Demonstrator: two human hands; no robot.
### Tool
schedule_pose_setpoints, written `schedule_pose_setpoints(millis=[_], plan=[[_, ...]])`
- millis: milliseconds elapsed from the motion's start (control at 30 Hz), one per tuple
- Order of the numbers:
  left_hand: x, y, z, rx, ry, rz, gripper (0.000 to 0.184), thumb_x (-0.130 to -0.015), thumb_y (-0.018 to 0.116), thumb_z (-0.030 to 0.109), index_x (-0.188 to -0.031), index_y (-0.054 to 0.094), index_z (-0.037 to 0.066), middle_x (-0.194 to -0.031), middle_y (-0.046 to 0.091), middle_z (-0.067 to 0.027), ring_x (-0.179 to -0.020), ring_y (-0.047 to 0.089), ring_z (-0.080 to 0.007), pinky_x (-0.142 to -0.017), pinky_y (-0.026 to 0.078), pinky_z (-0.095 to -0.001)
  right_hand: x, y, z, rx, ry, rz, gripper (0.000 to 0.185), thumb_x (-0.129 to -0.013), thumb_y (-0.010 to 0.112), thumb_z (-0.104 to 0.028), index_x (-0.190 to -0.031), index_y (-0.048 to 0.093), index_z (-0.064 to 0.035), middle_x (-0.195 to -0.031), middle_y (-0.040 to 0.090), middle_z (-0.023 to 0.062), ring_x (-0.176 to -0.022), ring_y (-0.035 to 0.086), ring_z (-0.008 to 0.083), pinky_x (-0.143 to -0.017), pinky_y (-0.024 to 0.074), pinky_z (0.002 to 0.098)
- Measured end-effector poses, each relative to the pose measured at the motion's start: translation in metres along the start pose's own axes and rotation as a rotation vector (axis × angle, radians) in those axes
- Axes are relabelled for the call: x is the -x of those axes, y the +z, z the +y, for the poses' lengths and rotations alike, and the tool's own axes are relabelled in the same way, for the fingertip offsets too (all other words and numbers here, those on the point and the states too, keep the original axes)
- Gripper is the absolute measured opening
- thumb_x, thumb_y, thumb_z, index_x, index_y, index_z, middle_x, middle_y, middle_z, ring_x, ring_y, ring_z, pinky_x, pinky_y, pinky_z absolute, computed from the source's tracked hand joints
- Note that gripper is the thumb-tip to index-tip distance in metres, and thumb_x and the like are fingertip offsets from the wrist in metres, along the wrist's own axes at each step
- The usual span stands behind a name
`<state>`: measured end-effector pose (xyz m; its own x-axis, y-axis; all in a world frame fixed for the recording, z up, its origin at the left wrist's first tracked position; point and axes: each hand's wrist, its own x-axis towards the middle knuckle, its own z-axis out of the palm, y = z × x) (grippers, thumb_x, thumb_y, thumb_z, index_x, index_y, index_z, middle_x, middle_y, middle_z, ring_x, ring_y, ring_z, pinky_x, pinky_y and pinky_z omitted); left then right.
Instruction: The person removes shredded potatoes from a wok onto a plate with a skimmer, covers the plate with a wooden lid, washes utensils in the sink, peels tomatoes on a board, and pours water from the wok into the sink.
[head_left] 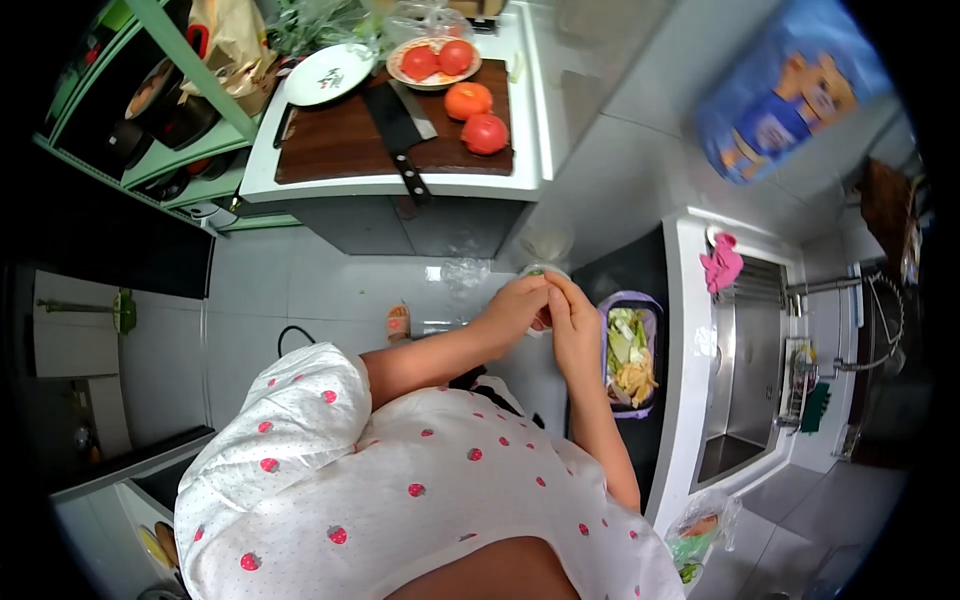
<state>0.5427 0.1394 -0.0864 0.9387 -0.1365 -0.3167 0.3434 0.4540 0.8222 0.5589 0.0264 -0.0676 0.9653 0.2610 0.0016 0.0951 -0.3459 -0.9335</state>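
Note:
My left hand (512, 308) and my right hand (574, 325) meet in front of me over the floor, fingers closed together. Something small, partly reddish, shows between them, but the fingers hide most of it and I cannot make out what it is. Just beyond my fingertips is a clear plastic bag or container (547, 243). To the right of my right hand stands a purple-lined bin (607, 345) holding vegetable scraps (628, 350).
On the counter ahead lies a dark wooden cutting board (340, 150) with a cleaver (398, 130) and two tomatoes (485, 133). Behind are a white plate (330, 75) and a bowl (398, 77) of tomatoes. A sink (735, 400) with a pink cloth (722, 264) is at right.

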Motion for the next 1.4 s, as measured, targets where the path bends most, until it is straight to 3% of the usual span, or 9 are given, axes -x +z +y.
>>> schedule_pose_setpoints(millis=[33,200,367,533,833,1033,1133,1233,1400], plan=[[-0.002,-0.024,0.012,-0.060,-0.013,0.035,0.019,-0.086,0.046,0.022,-0.088,0.055,0.006,-0.077,0.056,-0.0010,-0.068,0.051,-0.0084,-0.064,0.042,-0.0221,-0.012,0.017,-0.006,0.027,-0.029,0.004,0.026,-0.087,0.047,-0.017,-0.102,0.057,0.0013,-0.091,0.061,0.0161,-0.082,0.059,0.0230,-0.074,0.0447,0.0300],[0.005,-0.143,0.084,-0.105,0.109,0.325,0.017,-0.086,0.046,0.018,-0.090,0.056,0.005,-0.077,0.058,-0.0025,-0.067,0.051,-0.0090,-0.063,0.042,-0.0220,-0.073,0.121,-0.025,0.100,-0.188,-0.014,0.023,-0.082,0.052,-0.010,-0.102,0.056,0.0011,-0.090,0.058,0.0156,-0.080,0.058,0.0246,-0.071,0.0456,0.0310],[0.013,-0.246,0.133,-0.097,0.157,0.546,0.017,-0.087,0.046,0.017,-0.094,0.057,0.005,-0.079,0.059,-0.0034,-0.067,0.052,-0.0091,-0.063,0.043,-0.0221,-0.126,0.197,-0.030,0.445,-0.363,0.008,0.043,-0.070,0.064,-0.007,-0.110,0.050,0.0008,-0.088,0.054,0.0166,-0.080,0.053,0.0341,-0.070,0.0440,0.0386],[0.006,-0.312,0.163,-0.036,0.179,0.782,0.019,-0.089,0.047,0.018,-0.099,0.055,0.005,-0.079,0.060,-0.0038,-0.066,0.053,-0.0095,-0.062,0.045,-0.0233,-0.148,0.228,-0.040,0.719,-0.343,-0.044,0.053,-0.065,0.069,-0.010,-0.113,0.049,-0.0008,-0.086,0.051,0.0147,-0.084,0.051,0.0305,-0.072,0.0440,0.0376],[-0.060,-0.376,0.186,0.197,0.149,0.859,0.025,-0.089,0.045,0.020,-0.106,0.046,0.000,-0.088,0.061,-0.0131,-0.072,0.060,-0.0188,-0.063,0.050,-0.0295,-0.183,0.230,-0.023,0.744,-0.306,-0.223,0.061,-0.062,0.065,-0.004,-0.120,0.045,-0.0061,-0.083,0.051,0.0142,-0.076,0.056,0.0301,-0.063,0.0479,0.0387],[-0.099,-0.388,0.200,0.238,0.219,0.910,0.028,-0.091,0.040,0.015,-0.107,0.043,-0.008,-0.089,0.060,-0.0184,-0.075,0.061,-0.0236,-0.064,0.052,-0.0323,-0.195,0.214,-0.029,0.840,-0.297,-0.173,0.051,-0.064,0.061,-0.004,-0.114,0.051,-0.0059,-0.081,0.052,0.0136,-0.074,0.055,0.0290,-0.062,0.0472,0.0373],[-0.106,-0.396,0.202,0.168,0.187,0.914,0.026,-0.091,0.038,0.012,-0.104,0.043,-0.009,-0.086,0.061,-0.0174,-0.071,0.061,-0.0233,-0.062,0.052,-0.0310,-0.205,0.209,-0.023,0.943,-0.319,-0.122,0.043,-0.066,0.058,-0.005,-0.110,0.054,-0.0055,-0.080,0.051,0.0131,-0.074,0.054,0.0279,-0.061,0.0464,0.0365],[-0.103,-0.400,0.204,0.104,0.154,0.865,0.024,-0.091,0.039,0.014,-0.101,0.045,-0.007,-0.083,0.061,-0.0153,-0.067,0.061,-0.0204,-0.058,0.052,-0.0286,-0.208,0.215,-0.023,0.954,-0.269,-0.069,0.045,-0.063,0.063,-0.002,-0.108,0.056,-0.0058,-0.083,0.052,0.0121,-0.077,0.054,0.0290,-0.064,0.0452,0.0376],[-0.090,-0.412,0.216,-0.087,-0.042,0.720,0.026,-0.090,0.044,0.025,-0.096,0.048,0.000,-0.075,0.061,-0.0098,-0.059,0.057,-0.0144,-0.050,0.046,-0.0239,-0.219,0.227,-0.045,0.782,-0.298,0.091,0.022,-0.066,0.062,-0.003,-0.088,0.059,-0.0027,-0.075,0.051,0.0123,-0.072,0.054,0.0296,-0.062,0.0445,0.0372]])
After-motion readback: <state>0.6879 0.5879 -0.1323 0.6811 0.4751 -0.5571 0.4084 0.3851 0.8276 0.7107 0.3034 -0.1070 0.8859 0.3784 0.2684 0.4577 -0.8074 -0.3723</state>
